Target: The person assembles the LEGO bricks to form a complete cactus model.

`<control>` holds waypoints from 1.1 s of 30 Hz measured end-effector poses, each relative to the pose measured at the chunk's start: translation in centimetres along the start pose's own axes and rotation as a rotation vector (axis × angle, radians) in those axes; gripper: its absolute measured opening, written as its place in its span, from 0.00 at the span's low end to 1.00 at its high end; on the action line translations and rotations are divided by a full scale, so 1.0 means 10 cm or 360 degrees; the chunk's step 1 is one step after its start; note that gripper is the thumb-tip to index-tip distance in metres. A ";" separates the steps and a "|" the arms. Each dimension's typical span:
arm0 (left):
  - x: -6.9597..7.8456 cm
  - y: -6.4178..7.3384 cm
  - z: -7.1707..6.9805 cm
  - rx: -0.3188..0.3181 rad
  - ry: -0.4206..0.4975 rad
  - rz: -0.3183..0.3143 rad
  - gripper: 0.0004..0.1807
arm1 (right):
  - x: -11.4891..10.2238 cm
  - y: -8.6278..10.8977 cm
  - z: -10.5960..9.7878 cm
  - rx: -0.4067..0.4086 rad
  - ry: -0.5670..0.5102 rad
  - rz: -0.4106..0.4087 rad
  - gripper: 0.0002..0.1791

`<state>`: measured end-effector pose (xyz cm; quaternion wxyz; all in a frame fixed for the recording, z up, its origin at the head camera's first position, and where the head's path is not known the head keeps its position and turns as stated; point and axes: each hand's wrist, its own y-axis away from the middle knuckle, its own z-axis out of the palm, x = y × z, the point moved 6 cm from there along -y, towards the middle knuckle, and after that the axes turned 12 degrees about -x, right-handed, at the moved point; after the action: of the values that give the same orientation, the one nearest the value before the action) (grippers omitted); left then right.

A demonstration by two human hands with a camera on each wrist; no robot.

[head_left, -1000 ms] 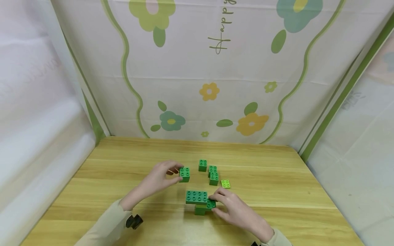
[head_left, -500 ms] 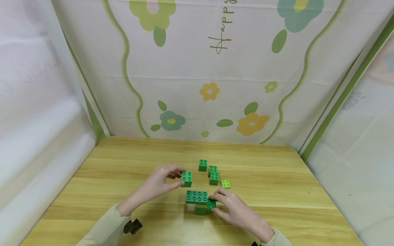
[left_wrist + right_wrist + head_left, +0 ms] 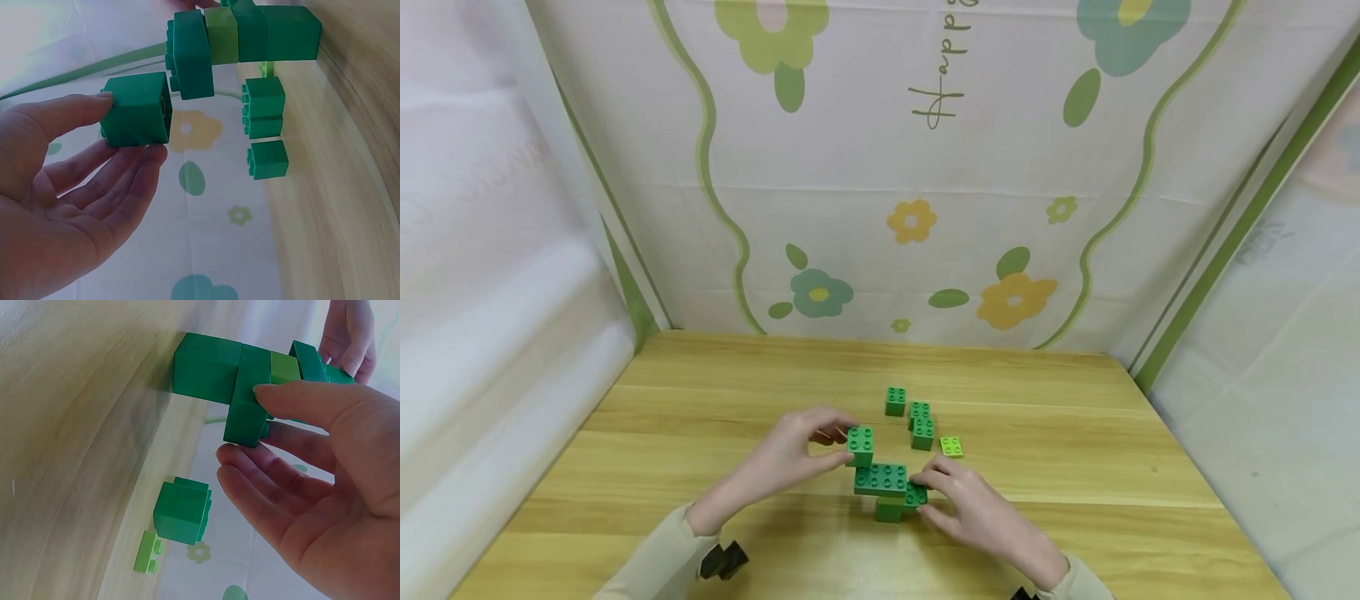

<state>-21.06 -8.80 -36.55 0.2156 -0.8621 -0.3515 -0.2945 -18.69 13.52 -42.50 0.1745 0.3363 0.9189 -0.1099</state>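
Observation:
My left hand (image 3: pixel 792 457) pinches a square green toy building brick (image 3: pixel 861 443) between thumb and fingers. The brick is over the left end of a long green brick (image 3: pixel 880 479), the top of a small stack; in the left wrist view its hollow underside faces that brick's studs. Whether they touch I cannot tell. Below the long brick come a light green brick (image 3: pixel 222 36), another long green brick (image 3: pixel 249 412) jutting right, and a green base brick (image 3: pixel 888 511) on the table. My right hand (image 3: pixel 973 510) grips the jutting end with thumb and fingers.
Behind the stack on the wooden table (image 3: pixel 737 367) are a lone green brick (image 3: pixel 895 402), two green bricks (image 3: pixel 922 434) close together, and a flat lime piece (image 3: pixel 951 447). A flower-printed white cloth (image 3: pixel 850 167) rises at the table's far edge.
The left hand has carried its brick right and toward me, from left of the stack to over the top brick's left end. The right hand and stack have stayed in place.

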 end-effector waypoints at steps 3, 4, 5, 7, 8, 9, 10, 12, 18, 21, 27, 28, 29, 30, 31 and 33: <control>0.01 0.00 0.01 -0.0017 0.0020 -0.0013 0.19 | 0.00 0.00 -0.01 0.0003 -0.0007 -0.0014 0.17; 0.02 0.00 0.02 -0.0022 0.0025 -0.0016 0.19 | 0.00 0.00 -0.01 0.0008 -0.0006 -0.0020 0.17; 0.02 0.00 0.02 -0.0026 0.0028 -0.0018 0.19 | 0.00 0.01 -0.01 0.0010 -0.0006 -0.0024 0.17; 0.03 0.00 0.02 -0.0032 0.0031 -0.0018 0.19 | -0.01 0.01 -0.01 0.0015 0.0000 -0.0029 0.17; 0.03 0.00 0.02 -0.0032 0.0034 -0.0016 0.19 | -0.01 0.01 -0.01 0.0015 -0.0001 -0.0029 0.17; 0.03 0.00 0.03 -0.0034 0.0040 -0.0013 0.19 | -0.01 0.01 -0.01 0.0018 0.0000 -0.0031 0.17; 0.03 0.00 0.03 -0.0035 0.0041 -0.0013 0.20 | -0.01 0.01 -0.01 0.0020 0.0001 -0.0030 0.18; 0.03 0.01 0.04 -0.0039 0.0044 -0.0013 0.20 | -0.01 0.01 -0.02 0.0020 0.0000 -0.0033 0.18; 0.02 0.01 0.07 -0.0048 0.0064 -0.0013 0.20 | -0.02 0.01 -0.02 0.0030 -0.0011 -0.0041 0.17; 0.01 0.02 0.08 -0.0051 0.0075 0.0000 0.20 | -0.02 0.02 -0.02 0.0037 -0.0009 -0.0044 0.17; 0.00 0.03 0.10 -0.0076 0.0089 0.0012 0.19 | -0.02 0.02 -0.01 0.0026 -0.0011 -0.0023 0.17; 0.00 0.03 0.10 -0.0082 0.0092 0.0014 0.19 | -0.01 0.02 -0.01 0.0019 -0.0016 -0.0016 0.17; 0.00 0.03 0.10 -0.0088 0.0093 0.0018 0.19 | -0.01 0.02 -0.01 0.0011 -0.0022 -0.0005 0.17; 0.00 0.03 0.11 -0.0093 0.0094 0.0023 0.19 | -0.01 0.01 0.00 0.0005 -0.0025 0.0002 0.17; 0.01 0.03 0.11 -0.0098 0.0096 0.0028 0.19 | -0.01 0.01 0.00 -0.0001 -0.0028 0.0009 0.17; 0.01 0.04 0.11 -0.0104 0.0101 0.0035 0.19 | 0.00 0.01 0.00 -0.0006 -0.0029 0.0017 0.17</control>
<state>-20.35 -8.34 -37.39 0.2017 -0.8627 -0.3253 -0.3305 -18.59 13.60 -42.47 0.1842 0.3400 0.9156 -0.1101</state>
